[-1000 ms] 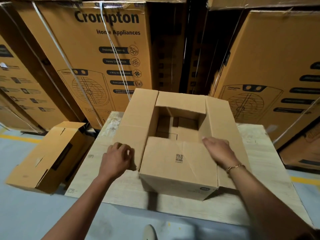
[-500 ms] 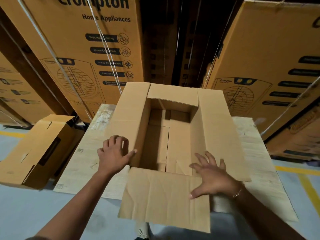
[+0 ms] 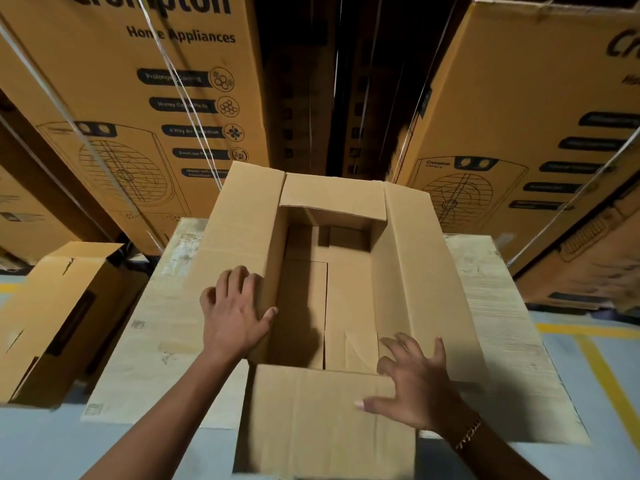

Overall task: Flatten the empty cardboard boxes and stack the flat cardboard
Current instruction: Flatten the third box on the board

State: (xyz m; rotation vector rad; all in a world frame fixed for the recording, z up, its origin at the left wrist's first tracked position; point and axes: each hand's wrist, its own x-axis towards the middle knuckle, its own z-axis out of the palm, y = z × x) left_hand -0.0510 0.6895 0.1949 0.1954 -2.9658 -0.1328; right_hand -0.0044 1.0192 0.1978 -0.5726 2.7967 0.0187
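The big carton on the left (image 3: 145, 109) reads "Crompton", cut off at the top, with "Home Appliances" under it. Its dark labels say "Prolonged Cooling", "Honey Comb Pads" and "4 Way Air Deflection"; the lower ones blur. The big carton on the right (image 3: 519, 109) shows a small "Crompton" above its drawn grille.

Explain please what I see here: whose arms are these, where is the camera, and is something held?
There is no machine here. A person wears one wide camera on the head, looking forward and down, so the two bare arms are the person's own. On the pale wooden table stands an empty brown cardboard box, its top flaps open. The left hand rests on the left flap, thumb at the inner edge. The right hand, fingers spread, touches the near flap by the right corner. Neither hand grips anything. A second brown cardboard box lies on the grey floor at the left; tall printed cartons stand behind.
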